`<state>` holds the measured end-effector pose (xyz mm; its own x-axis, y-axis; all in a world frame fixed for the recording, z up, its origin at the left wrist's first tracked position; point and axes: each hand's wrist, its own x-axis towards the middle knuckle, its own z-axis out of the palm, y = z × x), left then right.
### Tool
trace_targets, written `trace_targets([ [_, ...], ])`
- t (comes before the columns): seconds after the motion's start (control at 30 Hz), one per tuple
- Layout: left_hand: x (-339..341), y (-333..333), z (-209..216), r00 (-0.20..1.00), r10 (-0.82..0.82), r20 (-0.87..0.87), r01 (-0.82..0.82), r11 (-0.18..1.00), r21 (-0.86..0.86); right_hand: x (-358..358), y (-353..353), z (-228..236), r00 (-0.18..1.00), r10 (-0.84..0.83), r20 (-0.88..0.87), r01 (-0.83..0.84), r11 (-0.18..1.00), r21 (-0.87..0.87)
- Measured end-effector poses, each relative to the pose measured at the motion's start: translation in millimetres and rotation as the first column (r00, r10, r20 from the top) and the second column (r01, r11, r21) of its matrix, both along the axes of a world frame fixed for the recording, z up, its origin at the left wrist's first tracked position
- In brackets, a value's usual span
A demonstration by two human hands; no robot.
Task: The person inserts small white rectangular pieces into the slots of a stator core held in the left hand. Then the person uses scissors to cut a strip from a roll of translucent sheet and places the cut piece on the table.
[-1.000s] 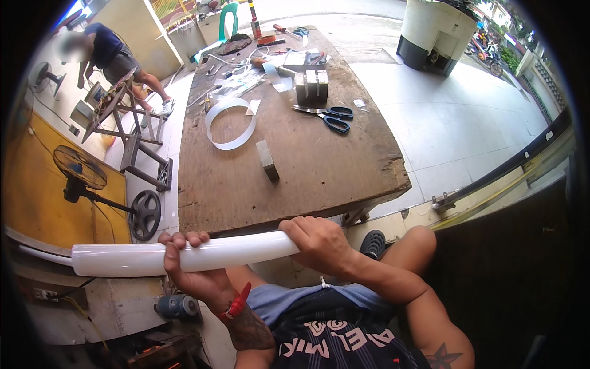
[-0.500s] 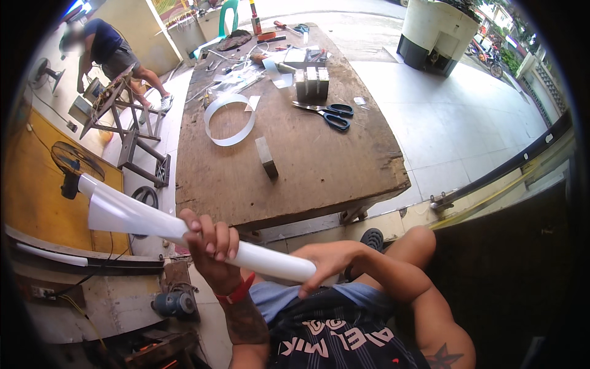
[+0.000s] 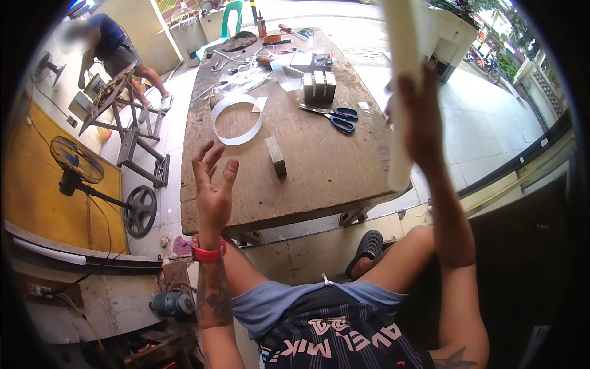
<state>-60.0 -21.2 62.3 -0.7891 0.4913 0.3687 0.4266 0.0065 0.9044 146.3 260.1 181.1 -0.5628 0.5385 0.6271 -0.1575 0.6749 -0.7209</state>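
Observation:
A long white roll of sheet material (image 3: 402,43) stands nearly upright over the table's right side, slightly blurred. My right hand (image 3: 424,123) is wrapped round its middle. At the table's near left, my left hand (image 3: 214,184) is raised and empty, its fingers spread. Beyond it a translucent white strip bent into a ring (image 3: 249,136) lies on the wooden table (image 3: 326,178). A small grey rectangular block (image 3: 276,158) stands to the right of my left hand. Farther back are black-handled scissors (image 3: 338,120) and a row of similar blocks (image 3: 319,89).
Plastic scraps (image 3: 249,77), a red bottle (image 3: 262,27) and tools crowd the table's far end. A standing fan (image 3: 77,160) is at the left. Beyond it another person (image 3: 117,46) bends over a wooden stand (image 3: 126,147). A large white planter (image 3: 444,37) stands outside at right.
The white roll has swung from lying across my lap in both hands to upright at the right, held by my right hand alone. My left hand has let go and opened.

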Motion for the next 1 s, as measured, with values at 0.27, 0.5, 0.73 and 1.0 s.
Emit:
trace_targets([
  [0.27, -71, -27, -83, 0.914, 0.072, -0.400, -0.279, 0.826, -0.490, 43, 322, 129, 0.497, -0.758, -0.422, 0.865, 0.396, 0.307],
  [0.5, -61, -21, -75, 0.877, 0.058, -0.478, -0.345, 0.768, -0.540, 260, 509, 141, -0.489, -0.816, -0.309, 0.872, -0.455, -0.178],
  [0.73, -60, -13, -66, 0.892, 0.064, -0.448, -0.358, 0.706, -0.611, 399, 447, 57, -0.220, -0.973, -0.074, 0.962, -0.203, -0.182],
  [1.0, -60, -9, -62, 0.902, 0.054, -0.428, -0.339, 0.703, -0.626, 381, 419, 41, -0.099, -0.992, -0.076, 0.989, -0.090, -0.117],
])
